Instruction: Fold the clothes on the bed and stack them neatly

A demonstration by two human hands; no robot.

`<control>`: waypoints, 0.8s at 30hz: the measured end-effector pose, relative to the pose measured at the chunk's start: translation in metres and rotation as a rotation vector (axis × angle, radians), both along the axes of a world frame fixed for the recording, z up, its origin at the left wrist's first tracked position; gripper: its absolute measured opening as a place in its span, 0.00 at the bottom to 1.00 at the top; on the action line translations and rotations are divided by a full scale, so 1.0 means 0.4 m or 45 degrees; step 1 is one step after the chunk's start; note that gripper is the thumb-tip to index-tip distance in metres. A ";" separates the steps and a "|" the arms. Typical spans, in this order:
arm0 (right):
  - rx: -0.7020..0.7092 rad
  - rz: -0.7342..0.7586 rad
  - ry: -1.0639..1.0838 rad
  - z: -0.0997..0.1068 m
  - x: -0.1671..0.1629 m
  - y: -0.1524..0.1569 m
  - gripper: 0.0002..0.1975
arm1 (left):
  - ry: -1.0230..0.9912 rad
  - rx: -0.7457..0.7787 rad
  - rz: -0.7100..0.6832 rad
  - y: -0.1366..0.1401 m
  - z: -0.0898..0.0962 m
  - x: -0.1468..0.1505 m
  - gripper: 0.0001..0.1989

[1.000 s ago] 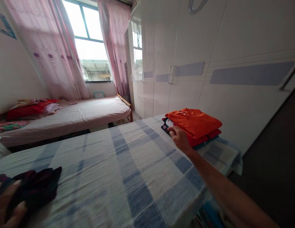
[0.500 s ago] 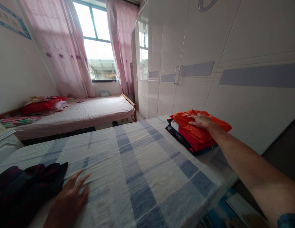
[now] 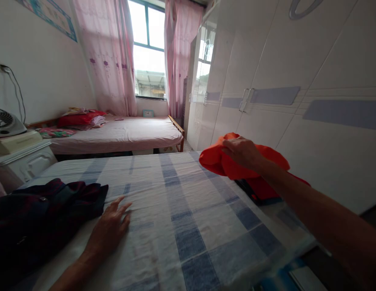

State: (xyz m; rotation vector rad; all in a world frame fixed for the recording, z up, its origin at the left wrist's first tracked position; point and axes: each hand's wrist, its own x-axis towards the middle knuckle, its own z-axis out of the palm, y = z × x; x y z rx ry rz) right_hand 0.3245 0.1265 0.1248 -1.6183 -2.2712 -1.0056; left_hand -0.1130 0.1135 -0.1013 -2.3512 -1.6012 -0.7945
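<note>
My right hand (image 3: 241, 151) grips an orange garment (image 3: 216, 155) and lifts it off the stack of folded clothes (image 3: 263, 190). Its fingers are closed on the cloth, which bunches and hangs around them; what kind of garment it is I cannot make out. Red and dark folded pieces show beneath it. On the near left, my left hand (image 3: 110, 224) rests over the checked bedsheet (image 3: 151, 210) with its fingers spread and nothing in them. Just left of it lies a crumpled dark plaid garment (image 3: 54, 214).
A white wardrobe (image 3: 267, 72) rises along the right side. Beyond the sheet stands a second bed (image 3: 139, 131) with a pile of cloth (image 3: 81, 119). At the left, a small fan (image 3: 7, 121) sits above a white bedside cabinet (image 3: 27, 163).
My right hand has closed on the orange garment and raised it from the stack, toward the left. My left hand stays spread near the dark garment. The view has turned slightly left.
</note>
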 end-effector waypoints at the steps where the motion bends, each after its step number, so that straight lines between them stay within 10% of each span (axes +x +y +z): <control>1: 0.106 -0.001 0.058 0.027 -0.047 0.002 0.17 | -0.011 -0.004 0.007 -0.002 0.001 0.001 0.19; 8: 0.492 -0.096 0.680 0.114 -0.258 0.064 0.19 | -0.220 0.040 0.016 -0.025 0.031 0.002 0.19; 18: -0.581 0.017 1.529 -0.260 -0.304 0.057 0.12 | -0.500 0.274 -0.289 -0.134 0.164 0.096 0.15; 24: -1.052 0.559 1.998 -0.314 -0.283 -0.031 0.18 | -0.108 0.001 -0.177 -0.172 0.221 0.260 0.08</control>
